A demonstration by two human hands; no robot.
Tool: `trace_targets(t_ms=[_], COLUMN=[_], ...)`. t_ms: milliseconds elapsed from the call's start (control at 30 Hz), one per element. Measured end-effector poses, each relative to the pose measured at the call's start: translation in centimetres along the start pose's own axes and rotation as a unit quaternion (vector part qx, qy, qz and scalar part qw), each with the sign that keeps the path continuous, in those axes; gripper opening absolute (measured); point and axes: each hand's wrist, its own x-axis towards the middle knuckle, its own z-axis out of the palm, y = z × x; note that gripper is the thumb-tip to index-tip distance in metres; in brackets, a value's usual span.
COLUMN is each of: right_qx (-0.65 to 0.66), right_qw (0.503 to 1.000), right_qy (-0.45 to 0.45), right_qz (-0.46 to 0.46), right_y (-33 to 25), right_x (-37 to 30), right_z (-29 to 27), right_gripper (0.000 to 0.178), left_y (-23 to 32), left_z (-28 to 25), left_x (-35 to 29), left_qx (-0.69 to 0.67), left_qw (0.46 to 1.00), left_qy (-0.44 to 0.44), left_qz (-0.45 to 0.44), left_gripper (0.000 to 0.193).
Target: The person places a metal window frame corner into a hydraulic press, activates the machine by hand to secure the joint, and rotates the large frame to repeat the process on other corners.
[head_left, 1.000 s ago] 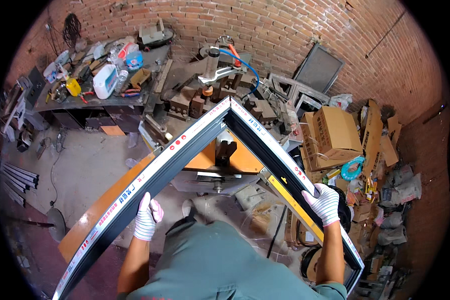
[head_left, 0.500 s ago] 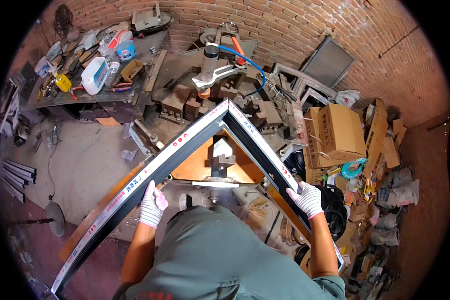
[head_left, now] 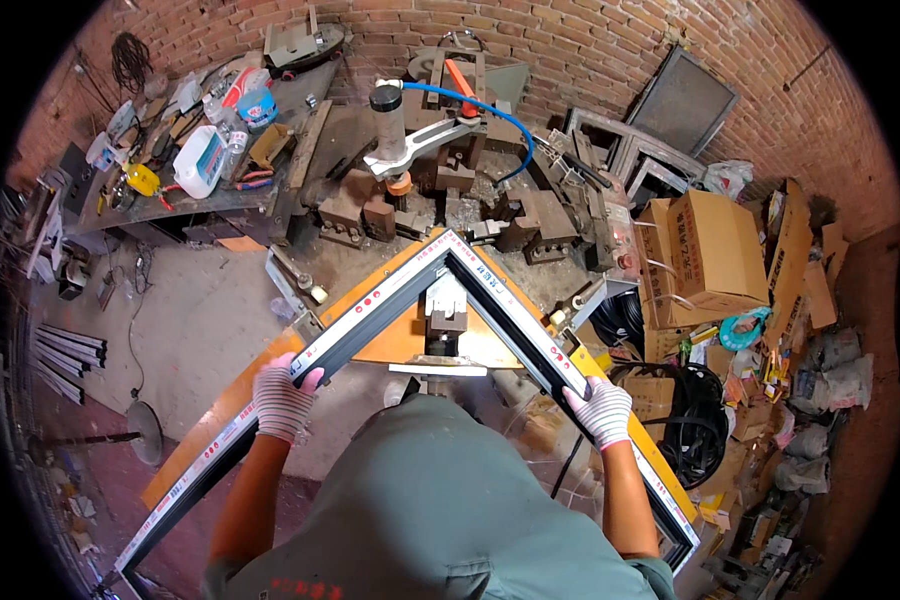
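A black metal profile frame point(head_left: 370, 305) with white printed protective film lies in front of me, its mitred corner pointing away. My left hand point(head_left: 285, 398), in a striped white glove, is closed round the left bar. My right hand point(head_left: 602, 412), gloved alike, grips the right bar at about the same distance from the corner. Beneath the bars are orange-yellow support boards point(head_left: 390, 342). Inside the corner stands a metal block point(head_left: 447, 322). Just beyond the corner is a heavy machine point(head_left: 545, 225) with dark steel jaws.
Over the machine stands a cylinder point(head_left: 388, 125) with a blue hose point(head_left: 500, 110) and an orange-red lever point(head_left: 462, 85). Far left, a cluttered bench point(head_left: 210, 200) holds a white jug point(head_left: 199, 160). Cardboard boxes point(head_left: 715, 255) and coiled black cable point(head_left: 698, 420) crowd the right side.
The frame's corner has come back toward me, away from the machine's jaws. My left hand has shifted outward and now wraps over its bar; my right hand keeps its grip.
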Motion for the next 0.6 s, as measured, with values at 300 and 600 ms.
trace_targets(t_ms=[300,600], right_qx=[0.001,-0.005], right_qw=[0.998,0.993], right_qy=[0.061,0.109], right_qz=[-0.017,-0.046], right_y=[0.0,-1.5], right_x=[1.8,3.4], right_z=[1.3,2.0], right_gripper=[0.072,0.062], left_y=[-0.1,0.0], left_z=[3.0,2.8], left_x=[3.3,3.9], left_qx=[0.027,0.033], left_qw=[0.991,0.996], left_qy=[0.114,0.082], left_qz=[0.058,0.023], left_gripper=[0.062,0.055])
